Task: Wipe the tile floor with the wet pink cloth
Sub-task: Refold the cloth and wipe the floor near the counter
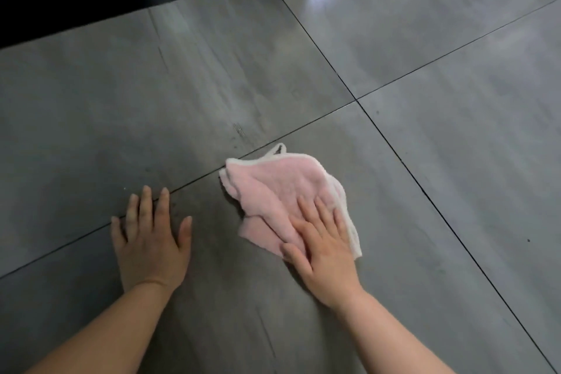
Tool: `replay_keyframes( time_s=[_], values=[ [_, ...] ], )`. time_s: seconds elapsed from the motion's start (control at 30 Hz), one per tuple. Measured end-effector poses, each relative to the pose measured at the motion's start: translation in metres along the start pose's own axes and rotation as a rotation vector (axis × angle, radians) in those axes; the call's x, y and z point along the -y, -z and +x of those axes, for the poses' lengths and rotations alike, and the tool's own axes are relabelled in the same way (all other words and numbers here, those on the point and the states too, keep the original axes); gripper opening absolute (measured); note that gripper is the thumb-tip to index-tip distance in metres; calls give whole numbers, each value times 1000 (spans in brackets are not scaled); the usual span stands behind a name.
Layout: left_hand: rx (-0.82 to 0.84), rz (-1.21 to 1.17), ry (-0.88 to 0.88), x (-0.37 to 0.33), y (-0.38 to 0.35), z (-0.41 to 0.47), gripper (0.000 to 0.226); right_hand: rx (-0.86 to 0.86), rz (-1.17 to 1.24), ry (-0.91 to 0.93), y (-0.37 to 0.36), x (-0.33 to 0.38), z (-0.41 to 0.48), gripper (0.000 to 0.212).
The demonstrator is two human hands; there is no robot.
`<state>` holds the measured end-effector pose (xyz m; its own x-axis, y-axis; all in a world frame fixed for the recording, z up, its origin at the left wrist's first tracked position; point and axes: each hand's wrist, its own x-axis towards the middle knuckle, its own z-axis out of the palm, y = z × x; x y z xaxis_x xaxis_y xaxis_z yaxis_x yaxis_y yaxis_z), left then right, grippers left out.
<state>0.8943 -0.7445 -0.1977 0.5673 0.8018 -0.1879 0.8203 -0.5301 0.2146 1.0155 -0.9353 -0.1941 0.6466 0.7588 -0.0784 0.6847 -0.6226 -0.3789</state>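
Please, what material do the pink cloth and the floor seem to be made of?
Pink cloth: apparently soft terry or microfibre, by its fuzzy nap, with a white edge. Floor: probably glazed grey ceramic or porcelain tile, by its sheen and thin dark joints.

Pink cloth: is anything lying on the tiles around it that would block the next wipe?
Nothing visible does. The right hand lies flat on the pink cloth, and the grey tile floor around it is bare. The left hand is planted on the tiles to the cloth's left, apart from it.

Both forearms are bare to the hands, left hand (151,240) and right hand (324,255) ungloved
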Motion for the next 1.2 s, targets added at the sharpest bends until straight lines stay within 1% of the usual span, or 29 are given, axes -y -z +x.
replay_keyframes(
  time_s=[0.07, 0.13, 0.17, 0.23, 0.27, 0.33, 0.43, 0.47, 0.5, 0.53, 0.57, 0.63, 0.67, 0.7, 0.73, 0.77, 0.8, 0.83, 0.87, 0.9, 0.93, 0.97, 1.0, 1.03, 1.07, 1.1, 1.13, 1.17, 1.2],
  values=[
    [0, -20, 2, 0, 2, 1, 70, 31, 108, -101, 20, -36, -33, 50],
    [14, -4, 6, 1, 3, -2, 66, 21, 142, -328, 55, -81, -73, 39],
    [22, 4, 9, 0, 4, -2, 62, 23, 166, -473, 74, -98, -91, 48],
    [45, 0, 15, -2, 5, 0, 58, -72, 158, -674, 99, -122, -114, 88],
    [67, 11, 16, -2, 7, 0, 59, -108, 156, -770, 105, -126, -115, 91],
    [118, 49, 24, -1, 12, -1, 61, -144, 112, -867, 100, -127, -106, 84],
    [153, 48, -11, -7, 16, -6, 60, -69, 21, -952, 74, -94, -82, 85],
    [154, 73, -73, -14, 15, -11, 58, -13, 8, -929, 60, -79, -78, 84],
    [154, 87, -161, -24, 12, -15, 55, 20, 11, -840, 45, -63, -78, 84],
    [153, 81, -270, -35, 8, -20, 53, 72, 3, -696, 34, -45, -83, 85],
    [153, 67, -392, -48, 4, -25, 52, 90, -63, -502, 26, -30, -92, 84],
    [180, 89, -641, -78, -3, -36, 64, 94, -156, -184, 17, -18, -123, 68],
    [183, 119, -747, -94, -6, -44, 69, 109, -156, -85, 13, -20, -146, 63],
    [198, 138, -828, -110, -9, -54, 73, 161, -147, -49, 10, -27, -175, 61],
    [220, 123, -857, -130, -14, -66, 75, 223, -118, -82, 11, -41, -212, 59],
    [243, 78, -831, -144, -19, -78, 76, 171, -119, -125, 12, -58, -250, 56],
    [267, 59, -809, -151, -24, -88, 75, 104, -127, -223, 10, -79, -289, 53],
    [273, 51, -816, -159, -32, -98, 74, 19, -159, -369, 14, -101, -329, 55],
    [276, 46, -833, -166, -40, -106, 73, -9, -141, -577, 21, -122, -369, 63],
    [268, 45, -855, -170, -47, -112, 70, -35, -73, -788, 33, -139, -401, 76],
    [259, 58, -859, -172, -51, -116, 65, -91, 2, -941, 43, -152, -425, 89],
    [241, 76, -847, -172, -55, -117, 60, -172, -60, -1025, 49, -161, -433, 96],
    [219, 91, -840, -172, -57, -118, 58, -239, 21, -1134, 47, -166, -438, 90],
    [207, 95, -836, -170, -59, -119, 57, -509, 273, -1167, 48, -163, -431, 73],
    [212, 105, -829, -169, -60, -121, 58, -616, 261, -1238, 53, -153, -412, 56],
    [221, 116, -830, -169, -60, -123, 64, -430, 34, -1318, 59, -148, -392, 50],
    [214, 134, -837, -170, -61, -124, 71, -277, -91, -1333, 63, -145, -357, 52],
    [192, 137, -840, -171, -62, -123, 78, -233, 88, -1373, 55, -137, -324, 57],
    [180, 132, -839, -172, -63, -121, 81, -206, 202, -1379, 49, -128, -293, 62]
  ],
)
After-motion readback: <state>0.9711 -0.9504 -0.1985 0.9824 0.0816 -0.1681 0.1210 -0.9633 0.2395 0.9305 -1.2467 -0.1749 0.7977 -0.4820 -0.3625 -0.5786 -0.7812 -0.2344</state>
